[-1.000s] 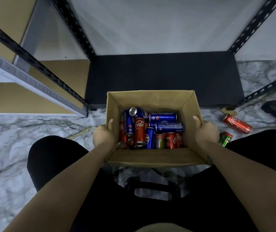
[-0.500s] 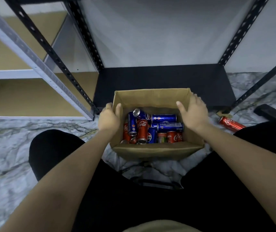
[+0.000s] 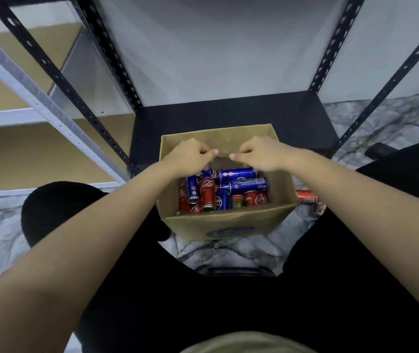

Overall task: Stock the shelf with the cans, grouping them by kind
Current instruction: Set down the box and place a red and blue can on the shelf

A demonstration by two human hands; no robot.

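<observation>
A cardboard box (image 3: 226,221) stands on the marble floor between my knees, in front of the black bottom shelf board (image 3: 228,114). Inside lie several cans jumbled together: blue cola cans (image 3: 249,185), red cola cans (image 3: 208,193) and one green can (image 3: 237,202). My left hand (image 3: 190,155) and my right hand (image 3: 260,154) hover side by side over the far half of the box, fingers curled downward and thumbs pointing at each other. Their fingertips reach toward the blue cans at the back and are hidden, so any grip is unclear.
Black perforated uprights (image 3: 58,77) frame the shelf unit. A second unit with a pale grey upright (image 3: 50,108) and tan boards stands to the left. A red can (image 3: 306,196) lies on the floor right of the box, and a black object (image 3: 379,150) farther right.
Both hands left the box's side walls, rose and came together over its far half. The view tilted up, showing more of the shelf frame.
</observation>
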